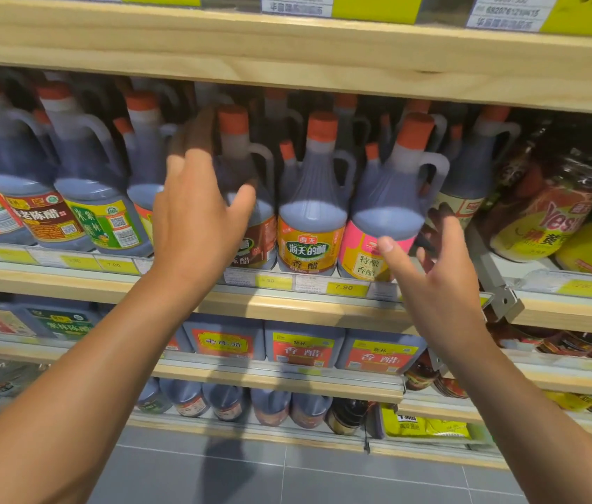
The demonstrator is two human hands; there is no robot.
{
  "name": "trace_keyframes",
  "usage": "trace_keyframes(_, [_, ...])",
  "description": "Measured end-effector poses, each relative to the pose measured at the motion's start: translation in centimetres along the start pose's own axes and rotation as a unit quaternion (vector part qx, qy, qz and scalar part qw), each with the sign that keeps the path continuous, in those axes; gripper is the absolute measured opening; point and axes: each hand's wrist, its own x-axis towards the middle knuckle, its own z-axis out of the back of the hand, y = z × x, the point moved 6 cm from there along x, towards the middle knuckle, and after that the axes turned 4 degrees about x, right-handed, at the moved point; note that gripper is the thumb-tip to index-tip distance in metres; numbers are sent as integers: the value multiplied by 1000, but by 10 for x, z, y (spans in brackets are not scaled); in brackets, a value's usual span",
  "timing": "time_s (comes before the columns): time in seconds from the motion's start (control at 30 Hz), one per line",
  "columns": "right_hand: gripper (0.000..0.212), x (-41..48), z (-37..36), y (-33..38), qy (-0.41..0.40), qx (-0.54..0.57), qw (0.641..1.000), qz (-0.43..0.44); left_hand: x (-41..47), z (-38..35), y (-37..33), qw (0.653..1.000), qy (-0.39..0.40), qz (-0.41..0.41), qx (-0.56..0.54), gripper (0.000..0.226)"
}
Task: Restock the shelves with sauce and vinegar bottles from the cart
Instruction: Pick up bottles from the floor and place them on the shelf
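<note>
Dark vinegar bottles with orange caps fill the middle shelf (287,303). My left hand (196,216) lies against a brown-label bottle (251,212), with straight fingers up along its left side and the thumb spread across its front. My right hand (443,274) is at a pink-label bottle (389,198) that tilts with its cap to the right. The thumb tip touches the bottle's lower front, and the spread fingers are at its right side. A yellow-label bottle (311,227) stands upright between the two. No cart is in view.
More vinegar bottles stand at the left (69,198). Wrapped yellow-label bottles (549,220) lie at the right behind a grey metal bracket (494,281). The wooden shelf above (287,56) hangs low over the caps. Large jugs (301,345) fill the shelf below, over a grey tiled floor (287,474).
</note>
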Motion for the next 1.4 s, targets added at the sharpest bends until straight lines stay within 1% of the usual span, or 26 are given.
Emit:
trace_keyframes(0.03, [72,-10,7,-2,-9,-1,1000,11,-7,3,-2,999,-23,-12,-31,39])
trace_keyframes(0.07, [80,-21,14,-3,-17,-1,1000,23,-16,6,-6,996,-49,-36,-66,43])
trace_keyframes(0.1, [81,-33,24,-5,-26,-2,999,36,-26,10,-12,990,-71,-66,-100,48])
trace_keyframes(0.17, [69,-57,48,-10,-45,-15,997,63,-52,11,-26,975,-86,-130,-158,53])
trace_keyframes(0.2, [60,-70,62,-14,-54,-24,995,77,-67,7,-36,967,-77,-158,-184,50])
trace_keyframes(0.27, [42,-97,89,-30,-63,-54,993,89,-99,-9,-56,951,-30,-200,-232,40])
trace_keyframes(0.3, [34,-113,104,-43,-65,-75,992,78,-117,-22,-67,943,3,-220,-250,35])
trace_keyframes(0.37, [26,-148,137,-77,-69,-104,992,33,-159,-52,-87,927,87,-248,-268,30])
trace_keyframes(0.47, [17,-206,188,-138,-83,-147,983,-78,-229,-99,-110,899,204,-274,-273,35])
trace_keyframes(0.57, [8,-270,234,-206,-61,-192,956,-213,-305,-152,-131,861,298,-294,-289,37])
trace_keyframes(0.6, [8,-292,249,-229,-53,-205,944,-252,-333,-172,-138,845,332,-300,-291,38])
trace_keyframes(0.67, [12,-334,275,-272,-43,-221,921,-317,-394,-214,-145,809,411,-313,-279,39])
trace_keyframes(0.73, [16,-378,297,-315,-35,-242,894,-376,-460,-259,-146,765,502,-328,-234,42])
trace_keyframes(0.8, [30,-423,309,-363,6,-266,858,-439,-528,-303,-141,717,576,-347,-184,46])
trace_keyframes(0.93, [54,-510,306,-460,102,-278,788,-540,-649,-379,-122,631,674,-371,-101,58])
trace_keyframes(1.0, [62,-542,293,-504,118,-265,774,-563,-701,-416,-108,594,711,-372,-64,64])
trace_keyframes(1.07, [67,-563,279,-546,90,-243,780,-570,-746,-452,-96,569,733,-370,-31,70])
trace_keyframes(1.2, [70,-583,257,-620,-41,-206,813,-543,-816,-518,-86,540,738,-404,-6,82])
trace_keyframes(1.23, [68,-586,253,-634,-78,-201,821,-529,-832,-532,-85,533,738,-414,-5,86])
trace_keyframes(1.3, [54,-592,248,-655,-147,-193,836,-492,-859,-557,-86,523,731,-439,-5,93])
trace_keyframes(1.37, [40,-597,242,-669,-189,-193,846,-460,-882,-572,-89,515,732,-446,-16,95])
trace_keyframes(1.4, [33,-598,240,-674,-204,-195,849,-447,-891,-575,-92,512,739,-435,-34,94])
